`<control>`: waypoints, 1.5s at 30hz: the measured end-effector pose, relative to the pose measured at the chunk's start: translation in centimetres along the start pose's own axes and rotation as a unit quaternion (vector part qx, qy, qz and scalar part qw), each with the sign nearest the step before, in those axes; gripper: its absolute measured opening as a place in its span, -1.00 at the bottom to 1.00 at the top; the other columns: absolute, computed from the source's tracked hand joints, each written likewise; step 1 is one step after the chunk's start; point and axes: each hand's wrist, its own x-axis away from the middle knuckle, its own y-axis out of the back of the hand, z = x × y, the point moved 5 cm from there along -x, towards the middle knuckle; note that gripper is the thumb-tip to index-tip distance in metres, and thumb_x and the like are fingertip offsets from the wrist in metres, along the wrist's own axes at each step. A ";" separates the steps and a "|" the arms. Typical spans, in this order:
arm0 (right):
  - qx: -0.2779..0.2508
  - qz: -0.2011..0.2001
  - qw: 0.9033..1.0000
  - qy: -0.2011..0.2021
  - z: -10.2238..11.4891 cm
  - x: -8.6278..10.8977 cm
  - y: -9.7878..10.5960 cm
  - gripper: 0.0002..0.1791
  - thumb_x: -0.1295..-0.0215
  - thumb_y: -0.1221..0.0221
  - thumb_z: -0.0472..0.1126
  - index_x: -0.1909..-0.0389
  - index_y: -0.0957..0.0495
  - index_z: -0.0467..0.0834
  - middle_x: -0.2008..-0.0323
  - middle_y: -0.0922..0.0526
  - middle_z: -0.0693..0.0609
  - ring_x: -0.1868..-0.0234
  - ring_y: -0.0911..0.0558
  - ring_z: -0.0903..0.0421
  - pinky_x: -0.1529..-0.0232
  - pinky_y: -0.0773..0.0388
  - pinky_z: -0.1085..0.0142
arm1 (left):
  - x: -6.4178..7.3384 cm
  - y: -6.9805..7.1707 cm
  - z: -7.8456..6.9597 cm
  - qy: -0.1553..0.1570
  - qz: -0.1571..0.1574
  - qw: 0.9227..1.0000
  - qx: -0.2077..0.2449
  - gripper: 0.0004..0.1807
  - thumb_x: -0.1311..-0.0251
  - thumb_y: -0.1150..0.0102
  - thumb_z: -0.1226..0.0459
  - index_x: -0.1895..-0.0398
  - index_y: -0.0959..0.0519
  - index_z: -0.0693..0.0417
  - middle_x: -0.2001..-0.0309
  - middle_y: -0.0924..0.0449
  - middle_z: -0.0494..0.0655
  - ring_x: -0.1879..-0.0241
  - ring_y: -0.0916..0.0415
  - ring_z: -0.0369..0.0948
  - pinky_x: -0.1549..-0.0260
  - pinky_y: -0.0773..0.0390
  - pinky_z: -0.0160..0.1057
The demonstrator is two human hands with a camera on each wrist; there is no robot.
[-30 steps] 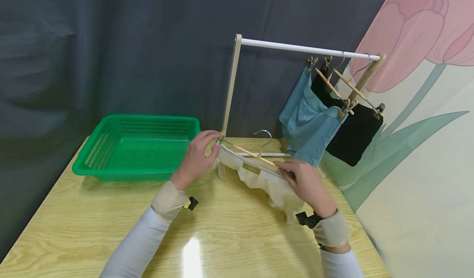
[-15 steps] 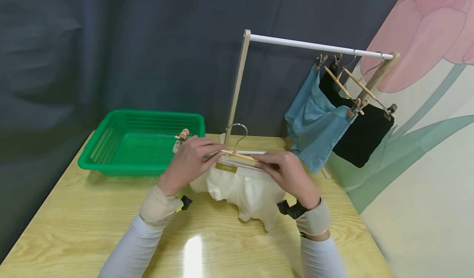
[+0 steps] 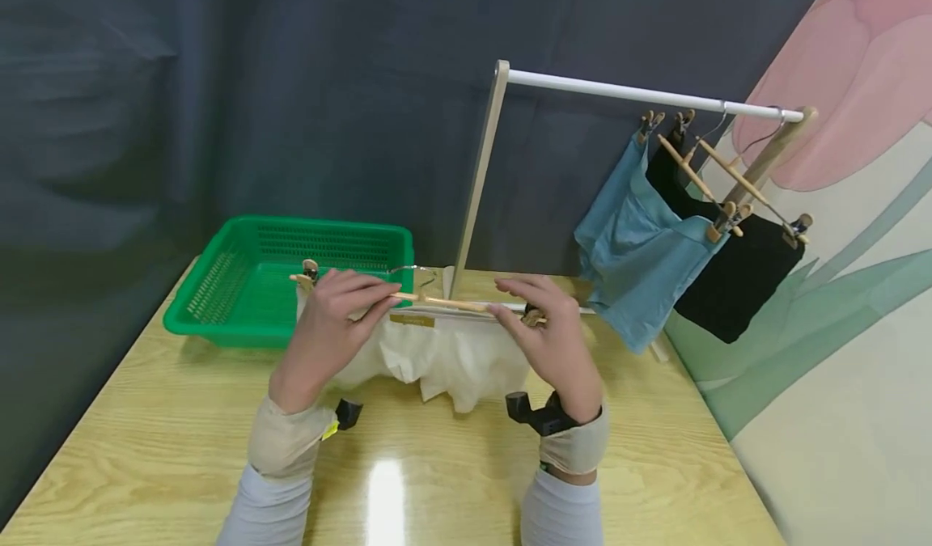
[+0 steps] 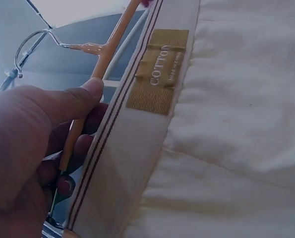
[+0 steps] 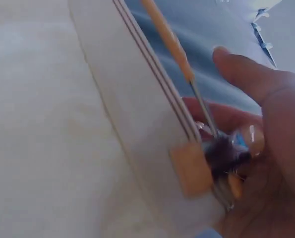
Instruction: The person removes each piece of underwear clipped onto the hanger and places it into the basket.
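Observation:
A cream garment (image 3: 459, 356) with a wide waistband hangs from a wooden clip hanger (image 3: 455, 304). My left hand (image 3: 324, 340) pinches the hanger's bar between thumb and fingers, left of its metal hook. In the left wrist view a gold label (image 4: 159, 72) reading COTTON shows on the waistband. My right hand (image 3: 557, 344) is at the hanger's right end; in the right wrist view its thumb is lifted off the bar and its fingers lie behind the wooden clip (image 5: 191, 168), which grips the waistband. The left clip (image 3: 309, 271) sticks out past my left hand.
A green basket (image 3: 291, 340) stands at the left back of the table. Behind the hands is a rack with a white rail (image 3: 619, 91); blue shorts (image 3: 641, 247) and a black garment (image 3: 743, 287) hang at its right end, near the painted wall (image 3: 837, 416).
Both hands have moved left with the hanger and garment, away from the rack's right end. The hook has tipped back, and the right thumb and fingers have spread apart.

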 end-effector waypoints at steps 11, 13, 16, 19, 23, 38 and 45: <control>-0.016 0.071 0.994 -0.084 -2.7 0.3 0.1 -0.57 -0.56 -0.10 -0.09 -0.31 -0.54 -0.19 0.01 -0.73 -0.11 0.06 -0.66 -0.01 -0.02 -0.57 0.02 | 0.3 0.6 0.5 -0.002 -0.014 0.999 -0.030 -0.71 0.04 -0.51 0.51 0.18 -0.80 0.22 0.25 -0.79 0.08 0.30 -0.65 -0.01 0.32 -0.38 -0.14; -0.027 0.084 0.992 -0.092 -3.0 0.4 0.1 -0.56 -0.59 -0.04 -0.07 -0.35 -0.51 -0.17 -0.02 -0.72 -0.12 0.07 -0.66 0.00 -0.02 -0.55 0.01 | 0.3 0.6 0.5 -0.004 -0.015 1.000 -0.025 -0.71 0.04 -0.51 0.51 0.18 -0.80 0.22 0.25 -0.79 0.08 0.30 -0.65 -0.01 0.32 -0.38 -0.13; -0.054 0.094 0.990 -0.096 -3.2 0.4 -0.2 -0.56 -0.62 0.01 -0.07 -0.36 -0.50 -0.14 -0.08 -0.71 -0.11 0.06 -0.68 0.00 -0.03 -0.54 0.02 | 0.2 0.4 0.5 -0.009 -0.022 0.999 -0.022 -0.70 0.06 -0.51 0.52 0.18 -0.80 0.23 0.26 -0.79 0.09 0.31 -0.65 0.00 0.32 -0.38 -0.11; -0.070 0.093 0.990 -0.086 -3.2 0.2 -0.5 -0.61 -0.63 0.04 -0.08 -0.27 -0.56 -0.14 -0.08 -0.70 -0.06 0.00 -0.67 0.02 -0.04 -0.53 0.09 | 0.3 0.4 0.7 -0.009 -0.033 0.999 -0.019 -0.71 0.06 -0.50 0.52 0.19 -0.80 0.24 0.28 -0.78 0.09 0.32 -0.64 0.01 0.33 -0.37 -0.10; -0.094 0.074 0.990 -0.069 -3.2 0.0 -0.9 -0.70 -0.62 0.01 -0.13 0.00 -0.67 -0.15 0.04 -0.73 -0.02 0.08 -0.64 0.08 0.08 -0.51 0.23 | 0.4 0.4 1.2 -0.010 -0.042 0.999 -0.010 -0.72 0.08 -0.50 0.54 0.21 -0.80 0.26 0.31 -0.78 0.12 0.33 -0.64 0.03 0.33 -0.37 -0.09; -0.183 0.004 0.983 -0.029 -3.3 -0.6 -1.0 -0.56 -0.56 -0.05 0.03 0.29 -0.60 -0.28 0.30 -0.67 -0.14 0.29 -0.59 0.12 0.27 -0.48 0.33 | 0.5 0.2 1.6 0.008 -0.024 1.000 0.002 -0.75 -0.03 -0.48 0.48 0.17 -0.79 0.27 0.26 -0.77 0.14 0.26 -0.63 0.03 0.23 -0.42 -0.09; -0.196 -0.017 0.980 -0.016 -3.3 -0.8 -1.2 -0.42 -0.49 -0.05 0.19 0.31 -0.61 -0.30 0.33 -0.69 -0.18 0.27 -0.68 0.17 0.34 -0.48 0.34 | 0.5 0.4 1.7 0.010 -0.022 1.000 -0.003 -0.75 -0.05 -0.48 0.46 0.15 -0.79 0.27 0.25 -0.77 0.13 0.25 -0.63 0.02 0.20 -0.44 -0.08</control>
